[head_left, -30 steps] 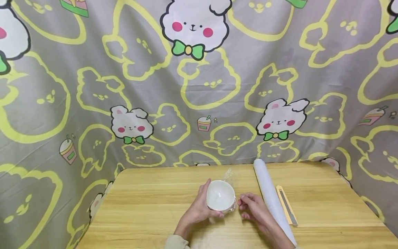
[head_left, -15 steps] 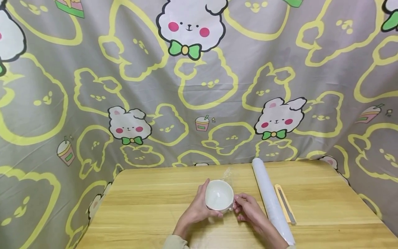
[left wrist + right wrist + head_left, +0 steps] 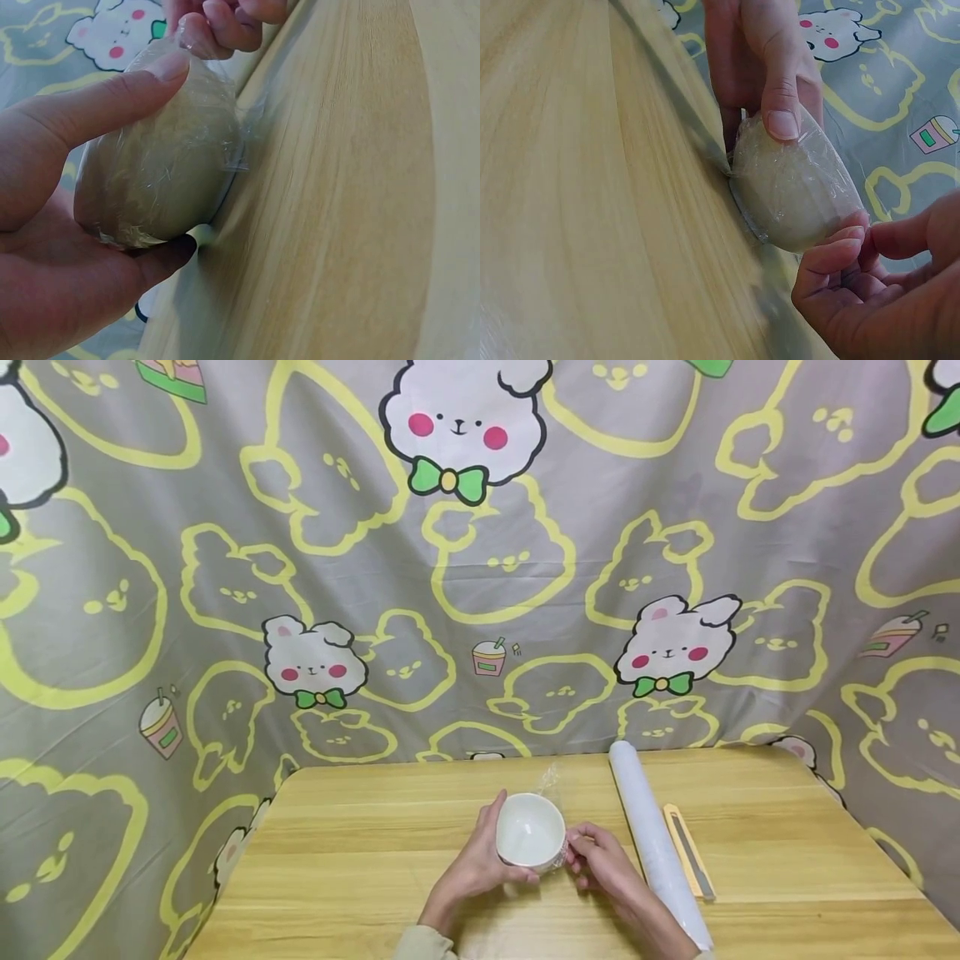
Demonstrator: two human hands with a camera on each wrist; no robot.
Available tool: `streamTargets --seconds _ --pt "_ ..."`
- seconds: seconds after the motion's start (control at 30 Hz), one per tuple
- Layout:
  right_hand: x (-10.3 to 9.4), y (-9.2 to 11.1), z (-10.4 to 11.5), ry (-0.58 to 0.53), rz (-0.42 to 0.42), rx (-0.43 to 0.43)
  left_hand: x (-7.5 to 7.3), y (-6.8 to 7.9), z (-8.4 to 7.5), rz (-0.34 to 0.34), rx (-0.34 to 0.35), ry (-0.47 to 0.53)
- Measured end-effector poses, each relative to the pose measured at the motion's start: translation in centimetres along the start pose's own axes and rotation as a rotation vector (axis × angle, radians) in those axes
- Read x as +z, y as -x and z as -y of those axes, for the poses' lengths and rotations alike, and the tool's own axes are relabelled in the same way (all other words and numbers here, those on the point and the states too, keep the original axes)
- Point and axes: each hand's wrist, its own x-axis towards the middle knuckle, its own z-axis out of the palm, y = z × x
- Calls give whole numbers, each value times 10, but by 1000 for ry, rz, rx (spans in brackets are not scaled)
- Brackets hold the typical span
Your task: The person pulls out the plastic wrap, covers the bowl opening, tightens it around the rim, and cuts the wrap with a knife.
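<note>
A small white bowl point(image 3: 531, 831) is tilted in the head view, its opening facing the camera. Clear cling film point(image 3: 176, 142) lies wrinkled over its outside in the left wrist view, and a loose end sticks up behind the rim. My left hand point(image 3: 480, 853) grips the bowl from the left, thumb pressed on the wrapped side. At the bowl's right edge my right hand point(image 3: 603, 862) pinches the film between thumb and fingertips, the other fingers curled. The right wrist view shows this pinch point(image 3: 859, 240) right at the rim.
A long pale roll point(image 3: 652, 839) lies on the wooden table point(image 3: 360, 860) to the right, close by my right forearm. Beside it is a yellow utility knife point(image 3: 688, 852). Behind the table hangs a grey curtain point(image 3: 405, 568) with cartoon rabbits.
My right hand has moved left from just beside the bowl to its edge and now pinches the film there. The left hand keeps its grip on the bowl, hardly moving.
</note>
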Motion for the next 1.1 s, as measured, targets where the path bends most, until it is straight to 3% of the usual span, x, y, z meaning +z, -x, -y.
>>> streamTargets --seconds 0.27,0.43,0.57,0.73,0.83,1.0,1.1 --pt "-3 1 -3 27 30 -20 2 -1 0 -7 7 0" --pt "-12 4 -3 79 157 -19 3 0 0 -4 6 6" --pt "-17 4 -4 159 238 -73 3 0 1 -12 10 2" --pt "-15 3 -5 220 203 -166 3 -2 2 -19 18 -6" --pt "-12 4 -7 180 184 -165 4 -1 2 -20 15 -13" --pt "-7 4 -9 -29 157 -90 4 -1 2 -24 7 -36" --pt "-6 4 -8 -85 153 -79 5 -1 2 -30 13 -43"
